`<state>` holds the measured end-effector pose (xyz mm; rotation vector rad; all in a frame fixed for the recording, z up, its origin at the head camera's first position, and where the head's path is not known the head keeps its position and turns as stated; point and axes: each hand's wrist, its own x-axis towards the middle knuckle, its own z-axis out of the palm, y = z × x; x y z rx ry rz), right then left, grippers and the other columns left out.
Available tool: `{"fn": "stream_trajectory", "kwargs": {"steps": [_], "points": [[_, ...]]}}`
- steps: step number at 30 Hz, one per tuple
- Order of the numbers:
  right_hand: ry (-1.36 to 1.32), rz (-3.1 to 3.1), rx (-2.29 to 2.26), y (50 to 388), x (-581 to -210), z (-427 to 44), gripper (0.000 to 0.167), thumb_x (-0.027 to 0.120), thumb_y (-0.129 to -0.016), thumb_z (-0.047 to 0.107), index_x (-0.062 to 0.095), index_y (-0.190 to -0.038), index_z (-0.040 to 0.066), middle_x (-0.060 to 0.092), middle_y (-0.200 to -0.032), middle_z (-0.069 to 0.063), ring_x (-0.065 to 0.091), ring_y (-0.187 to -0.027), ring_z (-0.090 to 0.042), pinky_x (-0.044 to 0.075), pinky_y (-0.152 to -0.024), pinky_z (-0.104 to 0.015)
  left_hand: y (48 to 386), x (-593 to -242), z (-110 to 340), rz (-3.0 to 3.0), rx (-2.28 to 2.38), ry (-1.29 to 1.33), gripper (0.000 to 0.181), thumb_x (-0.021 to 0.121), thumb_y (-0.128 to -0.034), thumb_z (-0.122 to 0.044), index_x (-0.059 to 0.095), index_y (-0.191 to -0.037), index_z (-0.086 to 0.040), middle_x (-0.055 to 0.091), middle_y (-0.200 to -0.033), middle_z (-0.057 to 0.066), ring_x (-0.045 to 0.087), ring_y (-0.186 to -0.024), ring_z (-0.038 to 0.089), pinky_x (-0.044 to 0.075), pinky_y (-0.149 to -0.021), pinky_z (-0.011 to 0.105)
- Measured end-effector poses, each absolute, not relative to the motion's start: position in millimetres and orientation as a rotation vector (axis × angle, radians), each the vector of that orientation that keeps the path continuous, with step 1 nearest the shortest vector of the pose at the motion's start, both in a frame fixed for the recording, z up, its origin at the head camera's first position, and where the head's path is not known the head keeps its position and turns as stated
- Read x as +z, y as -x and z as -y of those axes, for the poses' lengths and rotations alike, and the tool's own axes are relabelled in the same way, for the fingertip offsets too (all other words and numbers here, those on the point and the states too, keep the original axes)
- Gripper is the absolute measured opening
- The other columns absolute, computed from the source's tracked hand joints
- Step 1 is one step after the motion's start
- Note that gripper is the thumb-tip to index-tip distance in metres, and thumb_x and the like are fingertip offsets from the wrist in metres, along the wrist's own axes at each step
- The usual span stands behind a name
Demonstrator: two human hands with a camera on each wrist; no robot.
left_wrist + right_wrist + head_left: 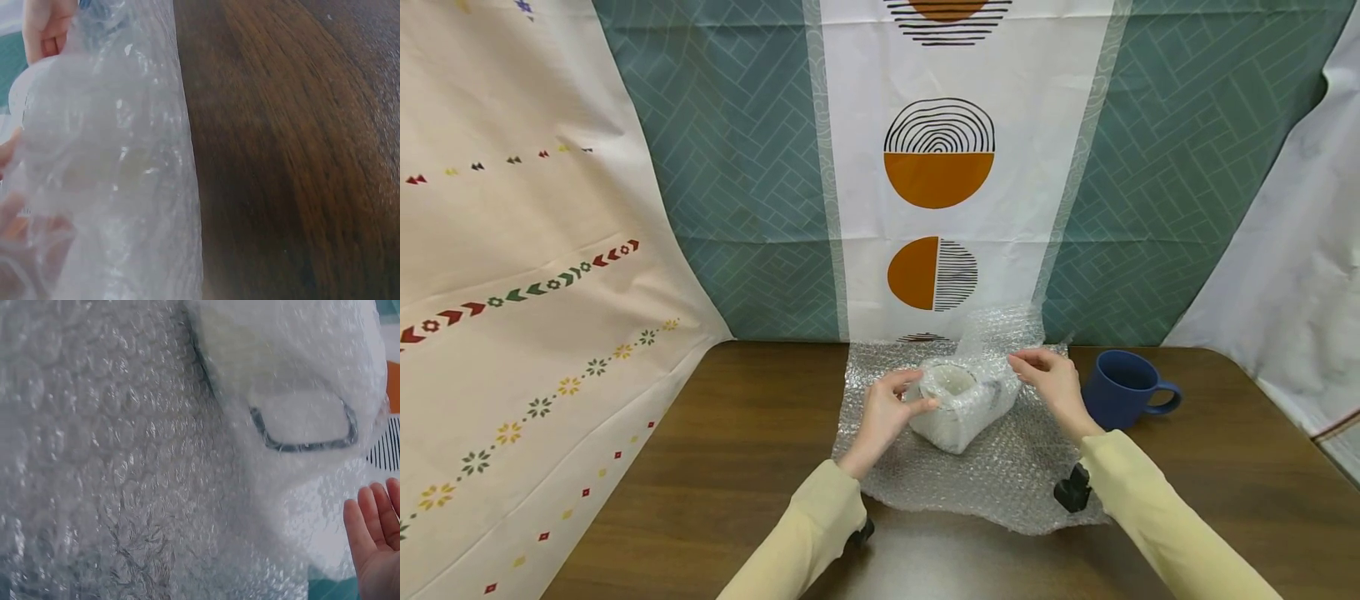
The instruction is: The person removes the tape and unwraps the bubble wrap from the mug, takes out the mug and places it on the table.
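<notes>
A white mug lies wrapped in clear bubble wrap, its round opening facing the left hand. Through the film, a dark-edged loop like a handle shows in the right wrist view. My left hand grips the wrapped mug at its mouth end, thumb in front and fingers behind. At the far right side of the bundle, my right hand pinches the film near its edge. The film between those fingertips is hard to make out, and the right thumb is hidden in the right wrist view.
A blue mug stands just right of the bubble wrap, handle pointing right. The sheet lies on a brown wooden table, its far end rising against the patterned cloth. More cloth hangs at the left side.
</notes>
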<state>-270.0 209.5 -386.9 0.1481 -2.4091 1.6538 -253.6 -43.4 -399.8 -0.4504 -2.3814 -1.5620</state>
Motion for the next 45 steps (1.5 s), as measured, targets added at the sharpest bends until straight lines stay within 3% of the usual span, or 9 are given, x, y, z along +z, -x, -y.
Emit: {"fn": "stream_trajectory", "kwargs": {"steps": [18, 28, 45], "points": [[-0.323, 2.607, 1.527, 265.9, -386.5, -183.4, 0.056, 0.065, -0.081, 0.041, 0.054, -0.121, 0.003, 0.051, -0.119, -0.017, 0.046, -0.109, -0.033, 0.041, -0.085, -0.044, 254.2, -400.3, 42.9, 2.365, -1.573, 0.439, 0.048, 0.081, -0.0674, -0.019, 0.065, -0.11, -0.002, 0.059, -0.112, 0.012, 0.057, -0.095, 0.032, 0.046, -0.08, 0.041], [-0.362, 2.639, 1.563, 264.3, -389.3, -178.6, 0.051, 0.066, -0.082, 0.039, 0.057, -0.119, 0.004, 0.051, -0.118, -0.017, 0.046, -0.108, -0.036, 0.043, -0.081, -0.046, 252.4, -396.1, 41.3, 2.405, -1.545, 0.431, 0.048, 0.08, -0.0683, -0.02, 0.065, -0.11, -0.003, 0.059, -0.112, 0.01, 0.057, -0.096, 0.03, 0.047, -0.079, 0.039], [-0.382, 2.572, 1.592, 263.8, -391.4, -175.0, 0.039, 0.067, -0.083, 0.028, 0.061, -0.111, 0.0, 0.057, -0.106, -0.014, 0.052, -0.096, -0.029, 0.045, -0.076, -0.041, 255.6, -374.9, 43.4, 2.601, -1.262, 0.529, 0.049, 0.079, -0.069, -0.021, 0.063, -0.11, 0.0, 0.058, -0.107, 0.015, 0.056, -0.091, 0.029, 0.047, -0.072, 0.033]]}}
